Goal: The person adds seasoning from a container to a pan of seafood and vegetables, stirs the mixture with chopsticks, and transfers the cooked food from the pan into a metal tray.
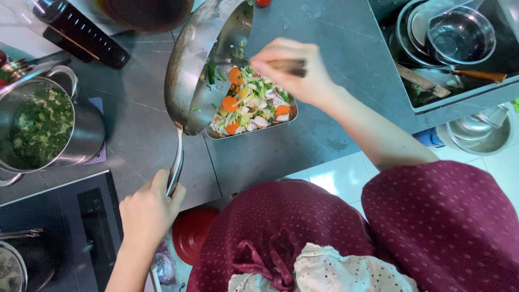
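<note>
Grey stone counter (335, 119) is being used as the work surface, filling most of the view. Dark cooktop (65, 216) is sitting at near left. Sink (454, 59) at far right is holding stacked steel bowls (459, 35) and a wooden-handled utensil (478, 75).

Steel stockpot (86, 135) at left is standing on the counter, filled with a green soup-like mix. Dark bottle (81, 32) is lying at far left.

Steel pan (189, 65) is being held tilted steeply at centre, mouth facing right, its lower edge over the tray. Pan handle (175, 162) is being gripped by the left hand (148, 208), fingers closed around its near end.

Rectangular metal tray (254, 127) is resting on the counter just right of the pan, loaded with stir-fried vegetables (246, 105): carrot slices, green and white pieces. Some bits are clinging inside the pan.

Right hand (294, 70) is being held above the tray's far-right side, closed around a wooden utensil handle (286, 66); the working end is not clearly visible.

Red round lid-like object (192, 232) is visible below the counter edge, near the maroon dotted garment.
</note>
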